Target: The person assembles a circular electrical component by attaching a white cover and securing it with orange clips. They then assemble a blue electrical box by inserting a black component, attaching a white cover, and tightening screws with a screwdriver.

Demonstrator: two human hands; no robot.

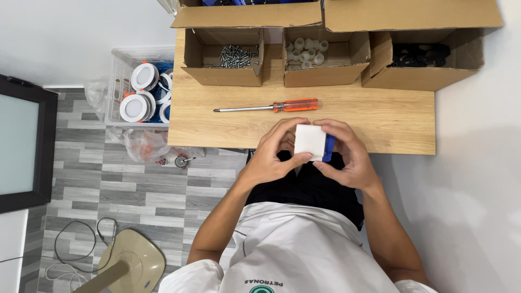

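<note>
Both hands hold a small white block at the near edge of the bench, just above the person's lap. The left hand has its fingers curled around the block's left side and lower edge, thumb pressed under it; the right hand clamps the right side, fingers wrapped over the top. The block shows a plain, nearly square white face to the camera, with a blue part along its right edge. Its long axis cannot be told from this view.

Just beyond lies a screwdriver with an orange handle, lengthwise across the bench, tip pointing left. Farther back stand three open cardboard boxes: one with screws, one with white plastic pieces, one with black parts.
</note>
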